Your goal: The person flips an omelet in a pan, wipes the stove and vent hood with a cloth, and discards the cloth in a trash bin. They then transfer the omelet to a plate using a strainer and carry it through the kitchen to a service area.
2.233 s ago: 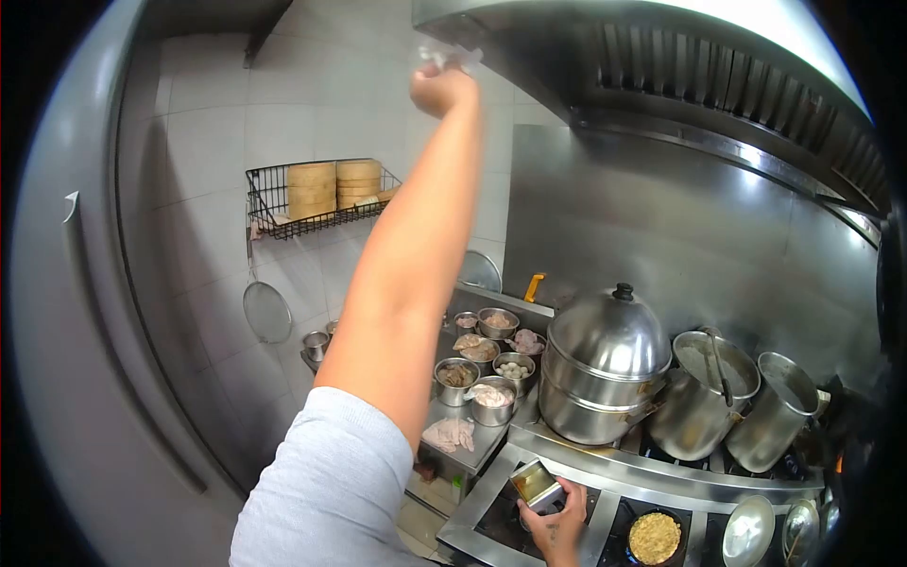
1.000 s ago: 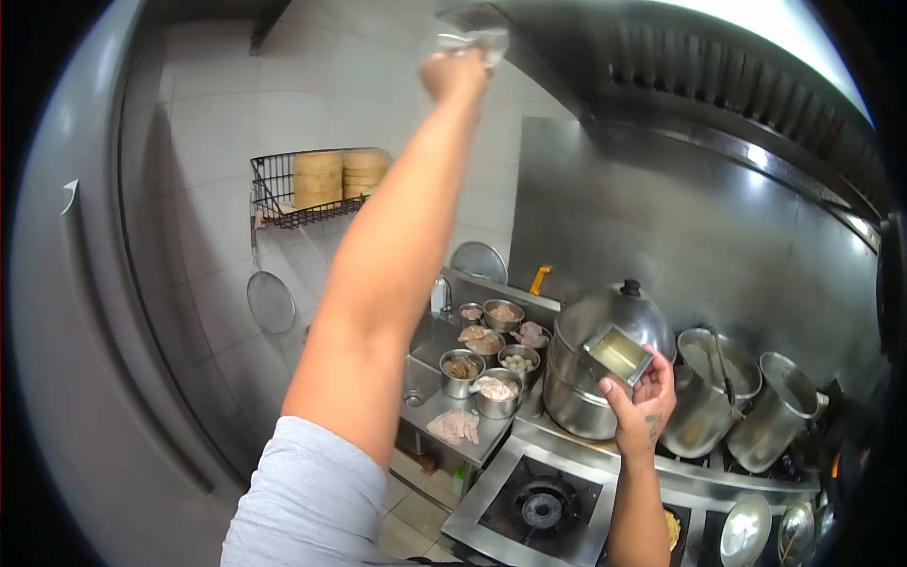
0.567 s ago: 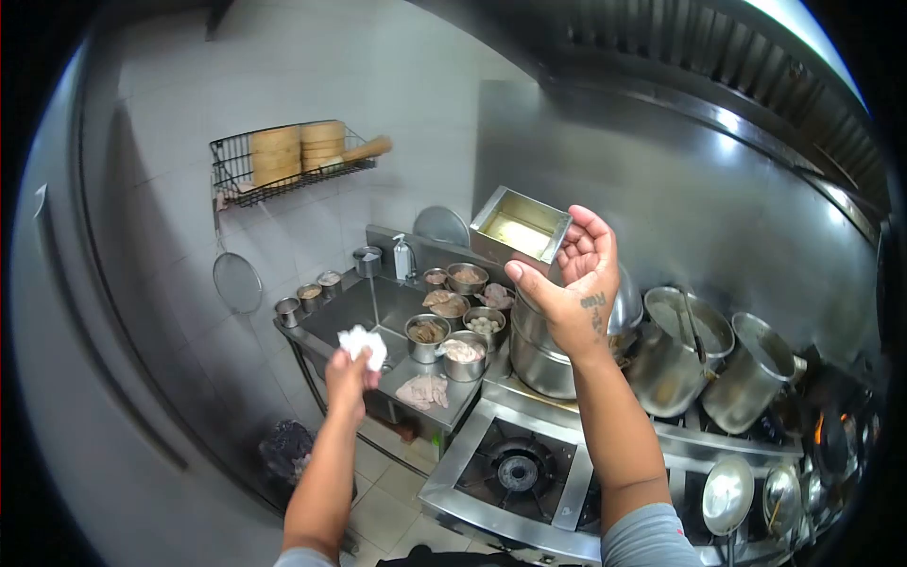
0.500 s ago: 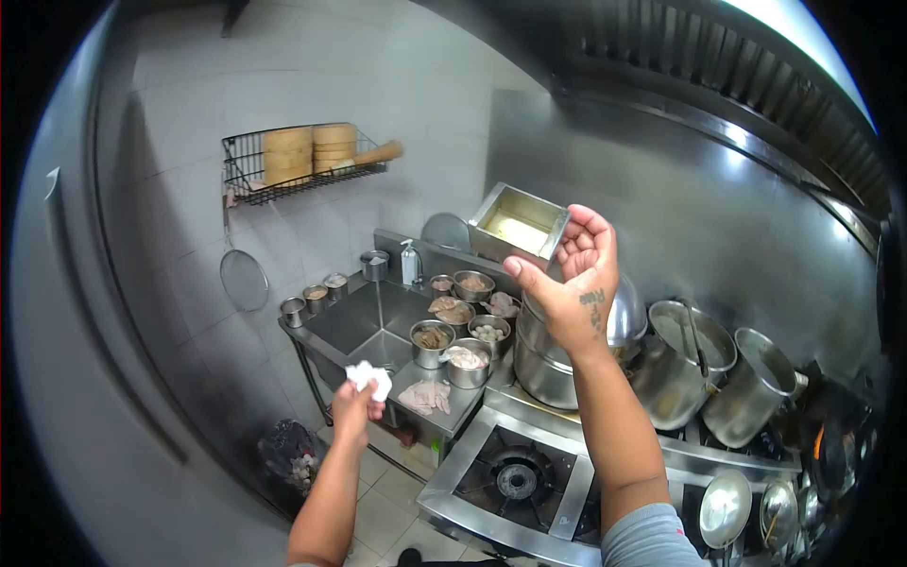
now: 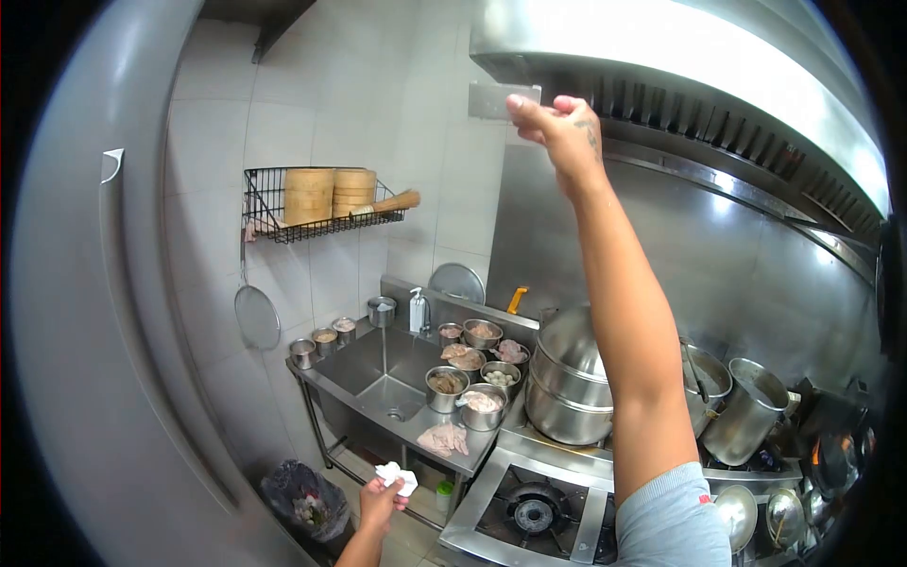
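My right hand is raised high at the end of an outstretched arm, thumb and fingers closed on one end of a small rectangular metal grease cup. The cup is level with the lower edge of the range hood and overlaps its left corner in this view; its inside is hidden from here. Low down, beside the sink counter, my left hand pinches a crumpled white paper tissue.
Several metal pots of food stand right of the sink, with raw meat at the counter's front. A large steamer pot sits behind the gas burner. Bamboo steamers occupy a wire rack. A bin stands below.
My right hand has lifted the grease cup up towards the hood, turning its open top out of sight. My left hand has lowered with the tissue. The view has tilted upward.
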A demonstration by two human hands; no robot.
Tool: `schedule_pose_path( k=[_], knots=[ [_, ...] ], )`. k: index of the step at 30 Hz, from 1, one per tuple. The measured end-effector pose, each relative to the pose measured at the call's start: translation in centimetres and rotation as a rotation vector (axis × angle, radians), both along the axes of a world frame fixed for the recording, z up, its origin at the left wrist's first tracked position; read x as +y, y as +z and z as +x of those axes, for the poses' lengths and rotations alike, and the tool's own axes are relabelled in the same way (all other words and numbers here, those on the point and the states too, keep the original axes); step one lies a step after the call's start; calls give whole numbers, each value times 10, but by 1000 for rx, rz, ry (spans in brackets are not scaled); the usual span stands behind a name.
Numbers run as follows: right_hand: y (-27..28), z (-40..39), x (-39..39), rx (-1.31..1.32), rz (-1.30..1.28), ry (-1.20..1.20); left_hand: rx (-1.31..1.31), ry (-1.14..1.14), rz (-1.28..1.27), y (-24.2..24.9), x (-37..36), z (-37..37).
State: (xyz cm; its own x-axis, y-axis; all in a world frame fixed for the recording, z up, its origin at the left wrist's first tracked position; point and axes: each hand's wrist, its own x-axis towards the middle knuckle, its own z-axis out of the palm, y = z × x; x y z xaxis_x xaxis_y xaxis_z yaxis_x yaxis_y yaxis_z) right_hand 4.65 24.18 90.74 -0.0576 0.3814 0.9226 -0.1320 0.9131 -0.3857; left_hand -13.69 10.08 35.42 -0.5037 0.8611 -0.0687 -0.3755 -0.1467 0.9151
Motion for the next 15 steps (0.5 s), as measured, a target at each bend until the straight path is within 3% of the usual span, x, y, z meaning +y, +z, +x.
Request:
schedule_pose_path(
  k=[6, 15],
  knots=[
    [48, -20, 4, 12, -21, 181, -34, -58, -57, -19, -10, -17],
    [64, -33, 8, 10, -38, 49, -22, -136, -103, -34, -8, -29]
  ],
)
